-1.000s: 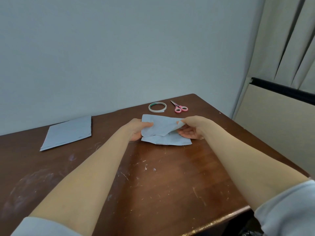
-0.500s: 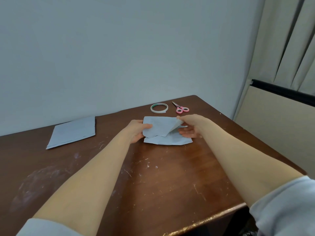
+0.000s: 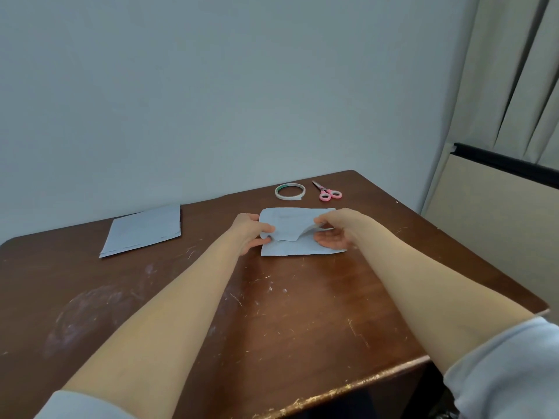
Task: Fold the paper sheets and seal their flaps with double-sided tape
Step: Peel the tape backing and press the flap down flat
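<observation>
A pale blue paper sheet (image 3: pixel 290 225) lies folded on the brown table (image 3: pixel 302 313) near its far side. My left hand (image 3: pixel 251 234) grips the sheet's left edge, thumb on top. My right hand (image 3: pixel 332 228) pinches the upper flap at its right side and holds it lifted and curled above the lower layer. A ring of double-sided tape (image 3: pixel 289 192) lies flat behind the sheet. A second stack of pale blue paper (image 3: pixel 143 229) rests at the table's far left.
Pink-handled scissors (image 3: pixel 328 192) lie to the right of the tape ring, near the table's back corner. A grey wall stands close behind the table. A curtain (image 3: pixel 514 71) and a beige panel are to the right. The tabletop is scratched and smudged.
The view has shifted slightly. My right hand has drawn the upper flap a little further towards me, and my left thumb has slid onto the sheet's left edge.
</observation>
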